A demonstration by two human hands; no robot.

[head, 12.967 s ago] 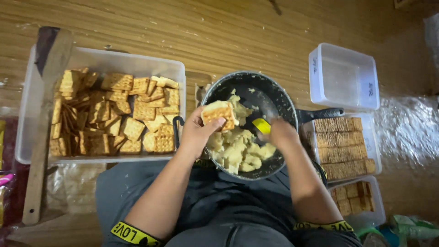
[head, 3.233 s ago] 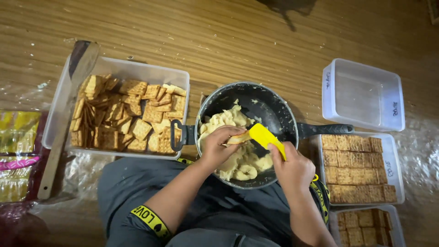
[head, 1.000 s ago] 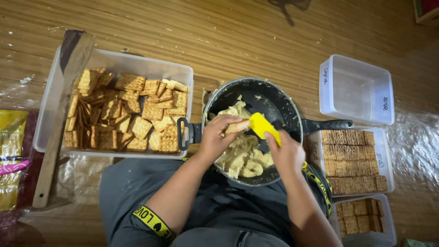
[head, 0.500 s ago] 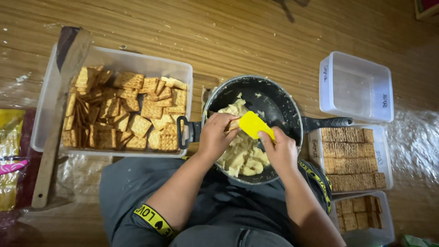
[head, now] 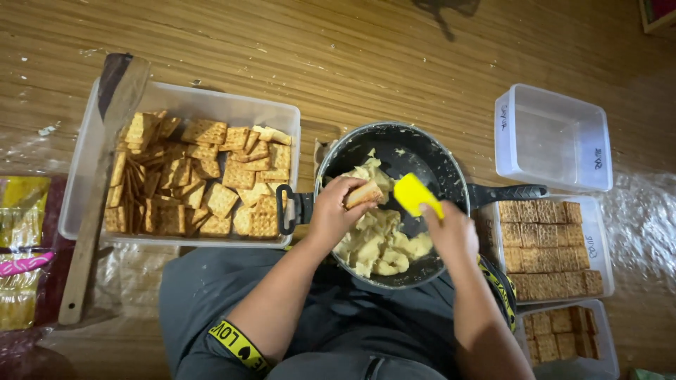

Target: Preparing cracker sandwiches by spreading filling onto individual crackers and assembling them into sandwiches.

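A black pan [head: 422, 151] rests on my lap, holding lumps of pale yellow paste [head: 380, 246]. My left hand [head: 334, 211] is over the pan, gripping a square cracker [head: 364, 193] by its edges. My right hand [head: 451, 232] holds a small yellow spatula [head: 415, 195] with its blade pointing at the cracker, a little to its right and apart from it. The pan's handle [head: 507, 192] sticks out to the right.
A clear tub [head: 183, 102] of loose crackers sits at my left, with a long wooden spatula [head: 91, 211] leaning along its left side. On the right are an empty clear tub [head: 553, 137] and two tubs of neatly rowed crackers [head: 546, 239]. Yellow packets [head: 21, 211] lie far left on plastic sheeting.
The spatula blade has lifted off the cracker and swung slightly right. My left hand has stayed over the pan with the cracker.
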